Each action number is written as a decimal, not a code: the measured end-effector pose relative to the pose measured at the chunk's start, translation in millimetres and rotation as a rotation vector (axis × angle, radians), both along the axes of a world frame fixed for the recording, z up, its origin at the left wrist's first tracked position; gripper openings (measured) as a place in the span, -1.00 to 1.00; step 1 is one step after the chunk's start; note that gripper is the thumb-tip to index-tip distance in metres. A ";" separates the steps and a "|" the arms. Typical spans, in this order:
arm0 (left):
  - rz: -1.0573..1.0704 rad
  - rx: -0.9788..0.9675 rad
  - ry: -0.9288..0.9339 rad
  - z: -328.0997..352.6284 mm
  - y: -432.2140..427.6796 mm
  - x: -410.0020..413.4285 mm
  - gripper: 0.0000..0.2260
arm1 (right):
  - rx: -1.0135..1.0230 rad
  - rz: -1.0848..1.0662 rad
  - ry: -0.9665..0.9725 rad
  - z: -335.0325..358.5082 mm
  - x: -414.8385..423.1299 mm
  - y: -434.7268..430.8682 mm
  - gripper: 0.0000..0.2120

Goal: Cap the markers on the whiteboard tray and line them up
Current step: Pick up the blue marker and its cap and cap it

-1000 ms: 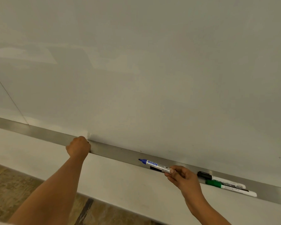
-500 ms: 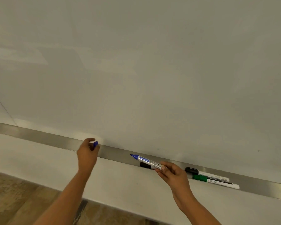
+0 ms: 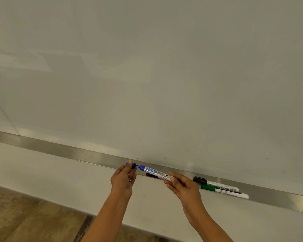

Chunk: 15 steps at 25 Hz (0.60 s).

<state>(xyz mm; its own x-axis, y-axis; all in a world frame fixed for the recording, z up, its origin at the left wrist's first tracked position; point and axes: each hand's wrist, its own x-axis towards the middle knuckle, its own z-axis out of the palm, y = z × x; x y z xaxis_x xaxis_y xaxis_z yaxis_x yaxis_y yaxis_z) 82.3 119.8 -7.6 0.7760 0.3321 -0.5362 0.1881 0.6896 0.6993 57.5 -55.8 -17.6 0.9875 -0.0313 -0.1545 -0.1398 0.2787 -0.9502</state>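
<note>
My right hand (image 3: pixel 183 186) pinches the rear end of a blue marker (image 3: pixel 155 171), held level just above the metal tray (image 3: pixel 63 150). My left hand (image 3: pixel 122 179) grips a blue cap (image 3: pixel 131 166) right at the marker's blue tip; the cap touches or sits over the tip. Behind the blue marker a black-capped marker (image 3: pixel 151 175) lies on the tray, mostly hidden. To the right lie a second black-capped marker (image 3: pixel 215 183) and a green-capped marker (image 3: pixel 224 191), side by side.
The whiteboard (image 3: pixel 164 75) fills the upper view. Below the tray is a pale wall band (image 3: pixel 42 175), and wooden flooring (image 3: pixel 24 220) shows at the bottom left. The tray runs left bare and slopes down to the right.
My left hand picked the blue cap up from the tray at the left and carried it right to the marker's tip. The right hand kept the blue marker steady.
</note>
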 end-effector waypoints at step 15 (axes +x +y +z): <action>-0.050 0.104 -0.031 3.4 -14.4 -5.8 -0.90 | -0.182 -0.004 -0.068 5.6 -3.7 -0.2 -0.82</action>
<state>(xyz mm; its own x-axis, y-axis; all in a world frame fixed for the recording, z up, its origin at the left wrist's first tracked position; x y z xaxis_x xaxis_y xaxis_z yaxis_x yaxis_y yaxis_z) 76.5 105.4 -4.3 0.8088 0.3448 -0.4764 0.1978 0.6034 0.7725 53.8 -56.0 -12.0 0.9953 -0.0563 -0.0785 -0.0725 0.1021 -0.9921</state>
